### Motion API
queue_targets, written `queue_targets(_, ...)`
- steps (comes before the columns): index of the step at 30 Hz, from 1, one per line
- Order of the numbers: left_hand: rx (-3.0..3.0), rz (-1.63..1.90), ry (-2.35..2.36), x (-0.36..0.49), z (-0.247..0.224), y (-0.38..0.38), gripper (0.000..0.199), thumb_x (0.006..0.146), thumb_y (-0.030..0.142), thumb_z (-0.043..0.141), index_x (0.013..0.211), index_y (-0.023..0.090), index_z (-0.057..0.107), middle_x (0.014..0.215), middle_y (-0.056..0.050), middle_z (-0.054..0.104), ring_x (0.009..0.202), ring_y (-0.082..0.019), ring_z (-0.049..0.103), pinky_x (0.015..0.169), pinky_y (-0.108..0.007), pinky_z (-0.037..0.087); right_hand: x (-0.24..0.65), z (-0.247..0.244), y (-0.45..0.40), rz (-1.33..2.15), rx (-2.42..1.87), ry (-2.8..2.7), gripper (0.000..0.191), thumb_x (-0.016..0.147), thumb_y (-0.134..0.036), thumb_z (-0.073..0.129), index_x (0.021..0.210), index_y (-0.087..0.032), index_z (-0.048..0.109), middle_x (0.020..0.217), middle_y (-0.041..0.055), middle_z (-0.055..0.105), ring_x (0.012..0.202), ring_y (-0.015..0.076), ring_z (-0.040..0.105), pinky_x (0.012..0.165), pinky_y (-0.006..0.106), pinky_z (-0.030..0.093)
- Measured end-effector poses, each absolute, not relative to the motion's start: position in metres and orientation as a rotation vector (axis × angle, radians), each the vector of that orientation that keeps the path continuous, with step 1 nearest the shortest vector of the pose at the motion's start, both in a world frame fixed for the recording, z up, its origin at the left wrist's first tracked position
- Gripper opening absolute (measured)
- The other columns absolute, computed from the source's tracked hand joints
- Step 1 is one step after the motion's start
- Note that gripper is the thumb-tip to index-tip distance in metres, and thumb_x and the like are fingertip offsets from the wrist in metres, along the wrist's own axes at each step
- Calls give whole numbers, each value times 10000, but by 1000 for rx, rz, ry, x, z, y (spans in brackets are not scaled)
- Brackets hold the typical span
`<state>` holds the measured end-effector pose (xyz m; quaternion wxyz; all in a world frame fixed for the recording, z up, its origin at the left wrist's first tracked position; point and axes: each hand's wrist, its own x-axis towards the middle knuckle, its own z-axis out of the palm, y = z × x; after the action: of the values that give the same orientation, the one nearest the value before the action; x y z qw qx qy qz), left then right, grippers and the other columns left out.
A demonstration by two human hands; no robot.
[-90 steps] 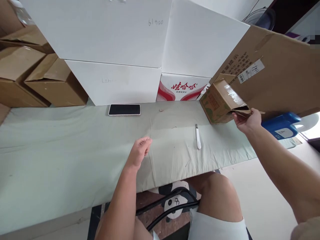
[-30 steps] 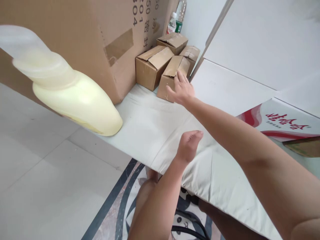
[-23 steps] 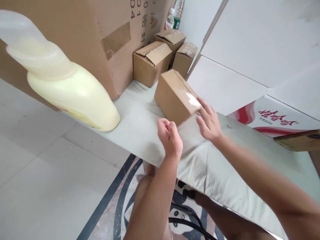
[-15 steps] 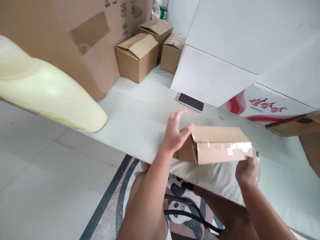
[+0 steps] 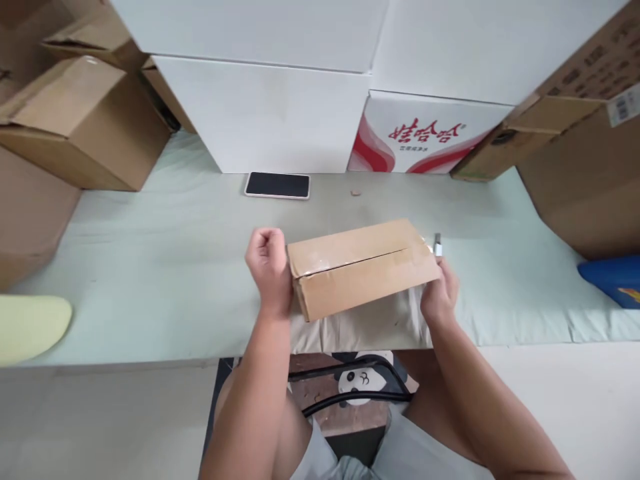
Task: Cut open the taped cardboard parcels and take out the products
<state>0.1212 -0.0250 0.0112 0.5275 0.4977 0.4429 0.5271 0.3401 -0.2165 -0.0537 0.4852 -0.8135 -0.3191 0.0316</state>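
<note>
A closed cardboard box (image 5: 360,267) is tilted above the near edge of the cloth-covered surface, a seam running along its top. Clear tape glints at its right end. My right hand (image 5: 440,292) grips that end, its fingers partly hidden by the box. Against the left end is my left hand (image 5: 270,267), fingers curled into a fist; whatever they may hold is hidden. Just beyond my right hand lies a small silver and white object (image 5: 438,245).
A phone (image 5: 278,185) and a small brown piece (image 5: 355,193) lie on the pale green cloth (image 5: 165,267). White cartons (image 5: 280,113) stand behind them. Cardboard boxes (image 5: 105,133) sit at the left, a blue item (image 5: 613,280) at the right, a yellow-green rounded object (image 5: 35,327) at lower left.
The view has swung to the right. My left hand has gone from open fingers to a fist at the box's left end. The box has turned, showing its seamed face upward.
</note>
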Motion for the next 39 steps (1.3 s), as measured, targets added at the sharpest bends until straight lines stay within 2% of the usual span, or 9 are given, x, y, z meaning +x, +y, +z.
queue_targets(2, 1166, 1332, 956, 126, 12, -27, 295, 868, 435, 646, 734, 219, 498, 740, 0, 475, 720, -152, 481, 676, -260, 429, 357, -48, -222, -5, -2151, -723, 346, 893, -545, 526, 1012, -236, 628, 957, 83, 640, 910, 251, 620, 893, 437, 526)
queue_targets(6, 1266, 1312, 755, 121, 0, -36, 402, 772, 608, 674, 844, 222, 586, 939, -56, 561, 910, -216, 576, 846, -335, 502, 389, -46, -226, 9, -2504, -705, 600, 815, -482, 604, 1340, -192, 637, 1194, 180, 615, 1050, 309, 600, 926, 487, 511)
queue_targets(10, 1491, 1271, 731, 105, -14, -48, 559, 680, 670, 782, 1008, 241, 640, 1167, -93, 603, 1258, -316, 554, 1088, -410, 465, 402, -45, -225, 188, -2486, -699, 620, 820, -370, 552, 1420, -221, 596, 1005, 117, 675, 890, 275, 604, 852, 450, 510)
queue_targets(13, 1487, 1206, 723, 97, -18, -55, 650, 659, 607, 853, 1179, 288, 627, 1335, -90, 600, 1278, -303, 567, 1063, -401, 486, 401, -35, -221, 417, -2148, -470, 656, 777, -364, 573, 1427, -274, 550, 884, 28, 652, 717, 200, 575, 710, 361, 499)
queue_targets(17, 1390, 1122, 690, 97, -17, -58, 698, 649, 566, 882, 1239, 313, 609, 1380, -87, 601, 1155, -270, 626, 937, -359, 540, 391, -16, -213, 585, -1458, -219, 534, 701, -339, 627, 1230, -326, 550, 871, -32, 623, 618, 120, 554, 573, 262, 445)
queue_targets(22, 1386, 1029, 568, 100, -18, -58, 615, 683, 506, 864, 1220, 305, 642, 1386, -73, 596, 1264, -293, 581, 1032, -379, 509, 377, 16, -210, 469, -1036, -225, 416, 654, -193, 687, 1053, -298, 634, 865, -51, 632, 718, 89, 633, 683, 236, 534)
queue_targets(27, 1451, 969, 464, 102, -19, -66, 561, 766, 507, 792, 1261, 304, 622, 1387, -73, 574, 1361, -324, 526, 1136, -449, 455, 356, 55, -219, 350, -936, -340, 197, 787, -386, 755, 761, -243, 622, 558, -81, 465, 448, 73, 472, 424, 196, 411)
queue_targets(33, 1545, 982, 430, 103, -12, -81, 490, 851, 542, 725, 1257, 299, 597, 1330, -91, 551, 1414, -358, 469, 1212, -531, 392, 311, 82, -235, 494, -1006, -1052, 158, 911, -252, 725, 1068, -255, 721, 640, -38, 672, 417, 126, 531, 350, 243, 415)
queue_targets(39, 1561, 926, 435, 99, -9, -78, 412, 837, 413, 704, 1221, 296, 610, 1322, -86, 553, 1427, -365, 456, 1222, -546, 371, 310, 73, -231, 345, -1012, -942, 56, 848, -226, 767, 886, -250, 800, 567, -46, 540, 421, 87, 434, 346, 218, 310)
